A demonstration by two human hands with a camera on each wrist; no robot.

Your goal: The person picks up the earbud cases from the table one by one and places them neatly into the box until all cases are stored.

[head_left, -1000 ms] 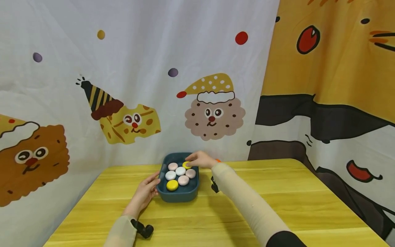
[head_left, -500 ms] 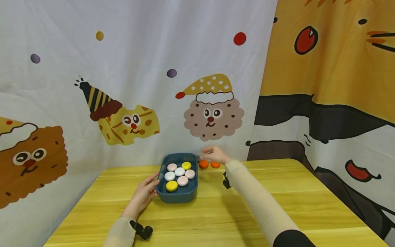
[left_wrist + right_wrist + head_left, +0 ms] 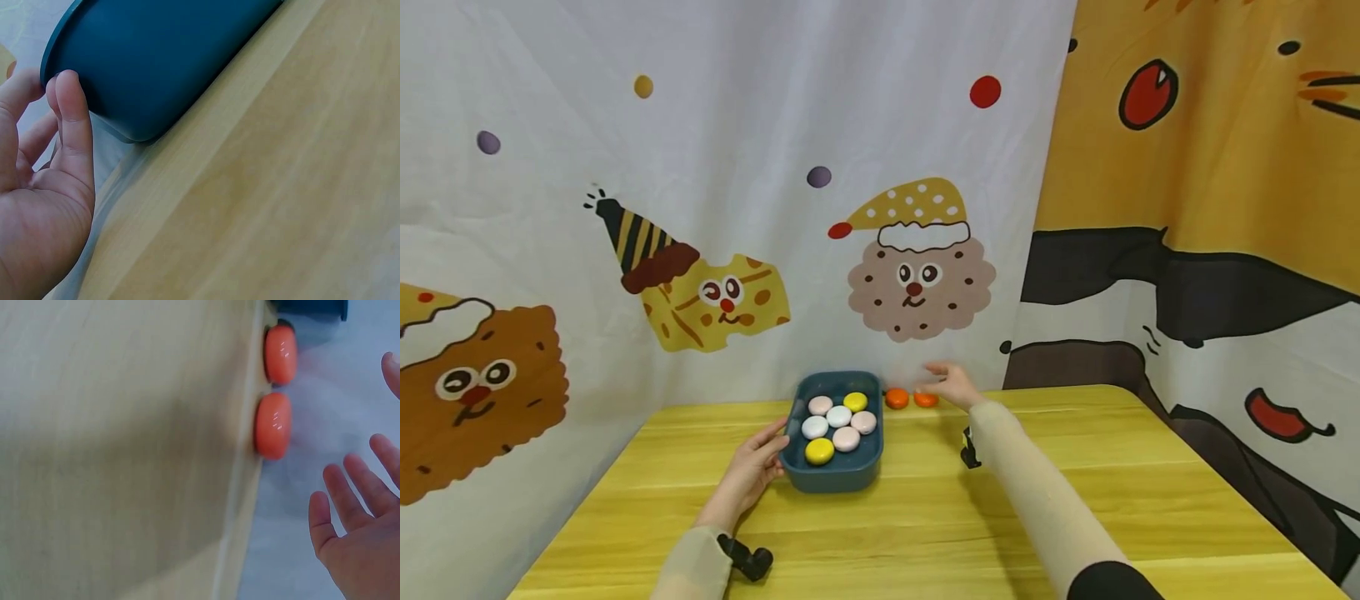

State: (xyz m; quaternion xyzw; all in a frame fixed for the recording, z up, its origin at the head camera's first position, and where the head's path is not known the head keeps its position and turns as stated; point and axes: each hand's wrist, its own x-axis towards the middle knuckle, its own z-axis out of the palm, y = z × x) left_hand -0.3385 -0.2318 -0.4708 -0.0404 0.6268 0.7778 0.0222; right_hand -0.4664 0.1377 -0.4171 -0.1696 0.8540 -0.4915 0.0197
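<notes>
A dark blue rectangular bin [image 3: 833, 482] sits on the table near the curtain. My left hand [image 3: 749, 467] holds its left rim; in the left wrist view the fingertips [image 3: 70, 90] meet the bin's edge. Inside lie several smooth, rounded discs: yellow discs [image 3: 819, 452] at front and back, white discs [image 3: 815, 427] and pale pink discs [image 3: 846, 439]. Right of the bin are two orange discs, a left orange disc [image 3: 897, 398] and a right orange disc [image 3: 927, 400]. My right hand [image 3: 953, 384] hovers by the right one, fingers extended, holding nothing.
The wooden table [image 3: 1075, 483] ends at the back against a white printed curtain [image 3: 722, 125]. In the right wrist view both orange discs lie along the table's back edge. An orange printed cloth [image 3: 1240, 167] hangs at the right.
My right hand has left the yellow disc at the bin's back and moved right, over to the orange discs, which came into fuller view. The left hand and bin have stayed put.
</notes>
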